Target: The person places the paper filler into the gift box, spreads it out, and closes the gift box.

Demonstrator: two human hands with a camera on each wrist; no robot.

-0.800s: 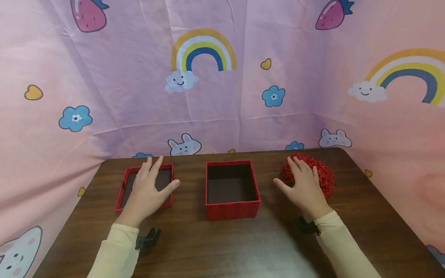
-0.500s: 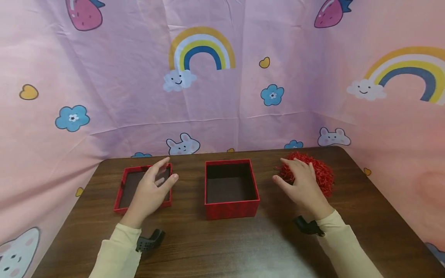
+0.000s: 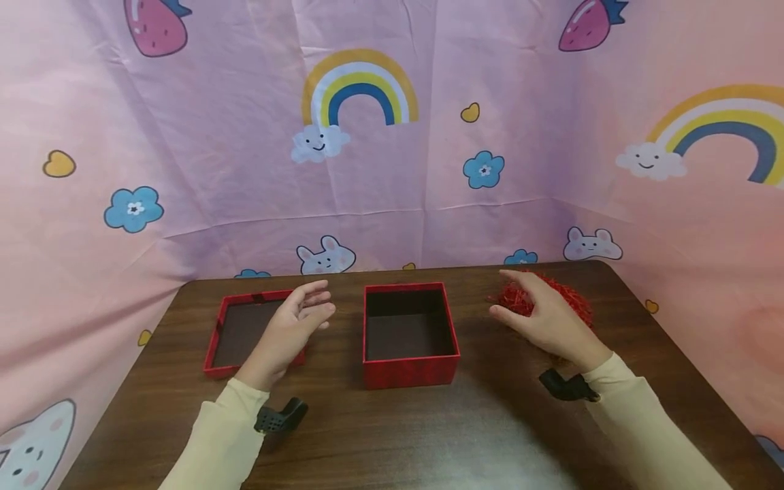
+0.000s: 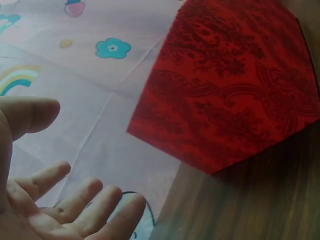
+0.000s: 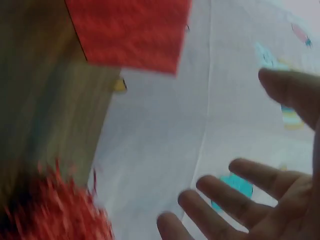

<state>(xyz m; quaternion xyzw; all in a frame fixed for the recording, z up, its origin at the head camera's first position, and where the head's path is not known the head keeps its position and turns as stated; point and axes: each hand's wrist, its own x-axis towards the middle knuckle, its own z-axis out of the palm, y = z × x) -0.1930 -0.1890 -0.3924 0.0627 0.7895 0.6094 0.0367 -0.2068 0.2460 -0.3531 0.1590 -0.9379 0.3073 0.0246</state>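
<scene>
An open red box [image 3: 410, 371] with a dark interior stands at the middle of the table. Left of it lies a shallow red box lid [image 3: 216, 344], its dark inside facing up. My left hand [image 3: 292, 328] hovers between lid and box, fingers loosely bent and holding nothing. In the left wrist view the patterned side of the box [image 4: 225, 85] is apart from the fingers. My right hand [image 3: 551, 320] hangs in front of a heap of red shredded paper [image 3: 576, 306], covering part of it. Nothing sits between its spread fingers in the right wrist view.
The brown wooden table [image 3: 392, 435] ends at a back edge against a pink and lilac printed cloth [image 3: 245, 136], which also hangs on both sides. A black wrist mount [image 3: 282, 415] sits on the left wrist, another black mount [image 3: 568, 386] on the right.
My left hand has moved right, from over the lid toward the box, its fingers bending more. My right hand has turned and shifted slightly right. Box, lid and shredded paper stay put.
</scene>
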